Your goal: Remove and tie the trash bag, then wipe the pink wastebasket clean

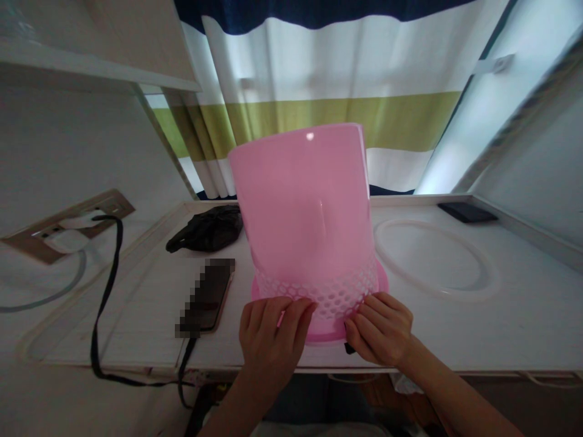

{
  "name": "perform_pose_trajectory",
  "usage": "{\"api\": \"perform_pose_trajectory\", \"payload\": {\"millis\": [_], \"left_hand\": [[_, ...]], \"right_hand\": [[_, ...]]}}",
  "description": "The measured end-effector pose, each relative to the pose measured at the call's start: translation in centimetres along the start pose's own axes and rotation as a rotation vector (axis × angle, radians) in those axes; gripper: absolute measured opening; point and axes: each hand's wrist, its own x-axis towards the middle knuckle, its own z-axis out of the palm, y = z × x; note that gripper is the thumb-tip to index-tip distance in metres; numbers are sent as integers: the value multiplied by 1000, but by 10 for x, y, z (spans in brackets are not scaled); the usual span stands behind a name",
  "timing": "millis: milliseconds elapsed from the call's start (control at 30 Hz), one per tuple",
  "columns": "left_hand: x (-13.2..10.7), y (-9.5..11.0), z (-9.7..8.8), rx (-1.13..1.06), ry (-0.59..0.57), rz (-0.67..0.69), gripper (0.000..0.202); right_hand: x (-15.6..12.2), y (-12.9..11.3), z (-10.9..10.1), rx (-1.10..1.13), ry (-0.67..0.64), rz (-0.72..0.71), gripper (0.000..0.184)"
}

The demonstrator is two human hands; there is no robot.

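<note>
A pink plastic bin [305, 200] stands in front of me, leaning slightly, with a honeycomb-holed band low on its wall. Around its lower end runs a darker pink rim [325, 335]. My left hand [276, 331] is closed at the near left of this rim, fingers bent over the holed band. On the near right, my right hand [382, 328] grips the same rim with curled fingers. A small black piece [349, 348] shows beside my right thumb; its kind is unclear. The bin's far side is hidden.
A pale ring [437, 224] lies on the white desk [455, 340] at right, near a dark flat object [468, 212]. Left are a black plastic bag [207, 229], a phone [212, 297] and a black cable [95, 340] from a wall socket [113, 203]. A curtain [319, 67] hangs behind.
</note>
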Motion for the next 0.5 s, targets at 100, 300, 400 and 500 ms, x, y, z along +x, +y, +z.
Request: {"api": "perform_pose_trajectory", "payload": {"millis": [100,300,400,500], "left_hand": [[1,-1,2,-30,-24,-1,13],[4,1,-2,-258,-105,-13,6],[1,8,-15,-404,-177,52,6],[-5,13,-27,-487,-264,178,15]], "right_hand": [[1,-1,0,7,-3,-3,25],[2,-2,0,10,2,-1,23],[2,-2,0,10,-5,3,23],[1,-2,-1,14,-5,12,22]]}}
